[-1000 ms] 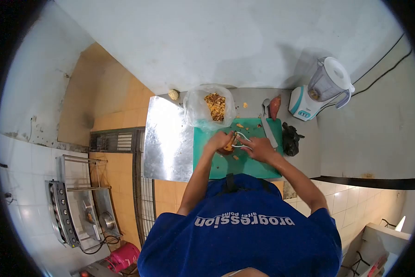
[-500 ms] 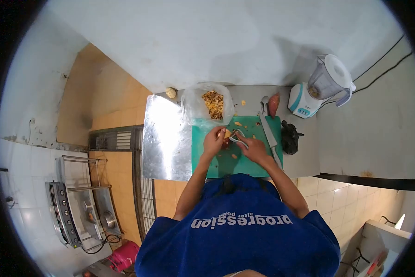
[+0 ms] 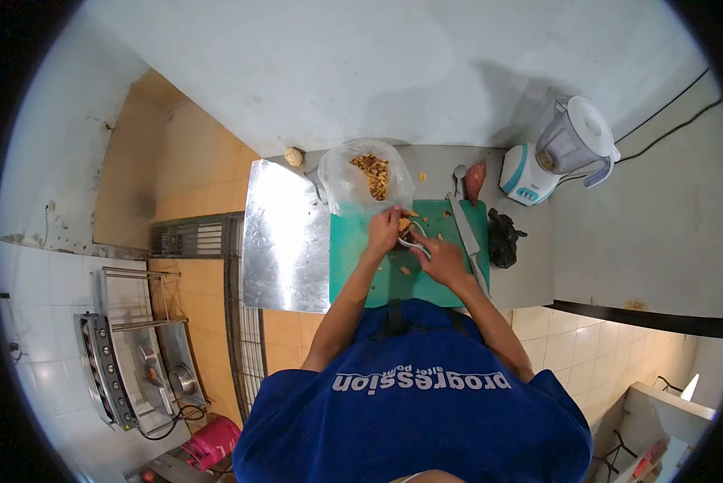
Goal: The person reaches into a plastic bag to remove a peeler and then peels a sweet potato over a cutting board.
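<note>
Over the green cutting board (image 3: 353, 274), my left hand (image 3: 384, 230) is closed on a small orange-yellow piece of food (image 3: 404, 224). My right hand (image 3: 440, 259) is wrapped round a peeler with a pale looped handle (image 3: 417, 237), held against the food. Small orange scraps (image 3: 405, 271) lie on the board. Just beyond my hands, an open clear plastic bag (image 3: 344, 173) holds a heap of brown and yellow peelings (image 3: 376, 179). A large knife (image 3: 465, 231) lies along the board's right side.
Right of the board are a black plastic bag (image 3: 503, 240), a reddish tuber (image 3: 475, 182) and a spoon (image 3: 459, 171). A blender (image 3: 574, 137) stands farther right. A pale round item (image 3: 294, 156) sits at the back left, by the wall.
My left hand has moved slightly right and away from my body, closer to the bag. My right hand stays near the same spot with the peeler. The view has shifted slightly.
</note>
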`<state>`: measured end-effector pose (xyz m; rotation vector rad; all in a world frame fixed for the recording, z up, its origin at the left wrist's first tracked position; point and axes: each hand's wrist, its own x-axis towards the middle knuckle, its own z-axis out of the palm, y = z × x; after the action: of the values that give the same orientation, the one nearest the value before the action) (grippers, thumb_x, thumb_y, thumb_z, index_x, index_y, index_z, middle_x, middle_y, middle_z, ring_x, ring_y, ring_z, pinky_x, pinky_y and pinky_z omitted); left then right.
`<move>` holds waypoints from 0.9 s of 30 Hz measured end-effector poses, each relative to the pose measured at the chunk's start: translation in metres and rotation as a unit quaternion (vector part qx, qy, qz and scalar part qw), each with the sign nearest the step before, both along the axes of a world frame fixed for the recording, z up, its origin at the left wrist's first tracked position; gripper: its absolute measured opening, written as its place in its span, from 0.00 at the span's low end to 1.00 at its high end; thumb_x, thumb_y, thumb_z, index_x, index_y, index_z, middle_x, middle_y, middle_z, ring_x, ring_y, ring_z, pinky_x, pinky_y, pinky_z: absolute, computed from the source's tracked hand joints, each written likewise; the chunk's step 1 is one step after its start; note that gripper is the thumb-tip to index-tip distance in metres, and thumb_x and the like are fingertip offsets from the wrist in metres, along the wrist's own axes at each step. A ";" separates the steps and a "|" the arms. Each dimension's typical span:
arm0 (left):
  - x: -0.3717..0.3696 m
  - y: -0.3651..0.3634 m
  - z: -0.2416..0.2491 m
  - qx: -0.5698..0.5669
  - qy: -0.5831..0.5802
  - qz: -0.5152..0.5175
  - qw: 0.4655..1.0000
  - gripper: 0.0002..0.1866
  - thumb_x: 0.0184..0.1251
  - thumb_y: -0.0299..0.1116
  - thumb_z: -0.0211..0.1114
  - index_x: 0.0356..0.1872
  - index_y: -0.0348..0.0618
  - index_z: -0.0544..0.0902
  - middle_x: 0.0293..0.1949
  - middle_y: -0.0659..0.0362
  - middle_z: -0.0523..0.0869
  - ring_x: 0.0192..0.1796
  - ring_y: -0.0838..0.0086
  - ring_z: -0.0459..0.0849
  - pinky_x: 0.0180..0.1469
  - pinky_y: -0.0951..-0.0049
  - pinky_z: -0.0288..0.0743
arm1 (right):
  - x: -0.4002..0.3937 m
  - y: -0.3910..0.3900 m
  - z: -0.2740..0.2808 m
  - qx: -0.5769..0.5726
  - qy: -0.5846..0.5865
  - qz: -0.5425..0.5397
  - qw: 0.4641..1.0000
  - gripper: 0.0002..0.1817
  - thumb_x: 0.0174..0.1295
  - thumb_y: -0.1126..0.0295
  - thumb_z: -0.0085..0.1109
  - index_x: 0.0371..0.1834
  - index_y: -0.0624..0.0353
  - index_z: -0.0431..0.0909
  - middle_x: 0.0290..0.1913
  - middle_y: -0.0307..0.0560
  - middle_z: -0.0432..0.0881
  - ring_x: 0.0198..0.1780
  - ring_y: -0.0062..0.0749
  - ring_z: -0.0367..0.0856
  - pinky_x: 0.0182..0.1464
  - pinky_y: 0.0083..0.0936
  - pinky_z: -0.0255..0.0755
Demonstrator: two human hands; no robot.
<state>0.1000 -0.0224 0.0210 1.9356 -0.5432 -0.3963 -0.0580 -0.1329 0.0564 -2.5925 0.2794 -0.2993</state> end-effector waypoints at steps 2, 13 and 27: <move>0.001 -0.001 -0.018 -0.035 0.041 -0.004 0.999 0.25 0.81 0.47 0.48 0.40 0.39 0.89 0.35 0.48 0.90 0.37 0.56 0.88 0.43 0.59 0.78 | -0.001 -0.004 0.010 0.041 0.052 0.003 0.998 0.26 0.70 0.52 0.59 0.71 0.37 0.75 0.38 0.52 0.86 0.36 0.52 0.84 0.40 0.45 0.77; 0.003 0.012 -0.040 -0.173 0.179 -0.036 0.968 0.33 0.84 0.52 0.40 0.43 0.31 0.85 0.38 0.53 0.89 0.41 0.69 0.86 0.49 0.70 0.78 | 0.014 0.000 0.014 0.028 0.097 0.031 0.994 0.25 0.73 0.47 0.52 0.71 0.35 0.74 0.41 0.51 0.87 0.42 0.51 0.86 0.43 0.49 0.78; -0.016 0.012 -0.050 -0.265 0.205 0.078 0.939 0.30 0.84 0.47 0.39 0.48 0.30 0.85 0.41 0.51 0.89 0.43 0.68 0.87 0.52 0.68 0.80 | 0.022 0.003 0.007 -0.003 0.050 0.040 0.998 0.23 0.73 0.48 0.52 0.69 0.35 0.76 0.34 0.51 0.84 0.34 0.49 0.85 0.35 0.48 0.77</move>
<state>0.0835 -0.0104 -0.0290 1.3150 -0.1897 -0.4793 -0.0361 -0.1298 0.0638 -2.6203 0.2107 -0.1418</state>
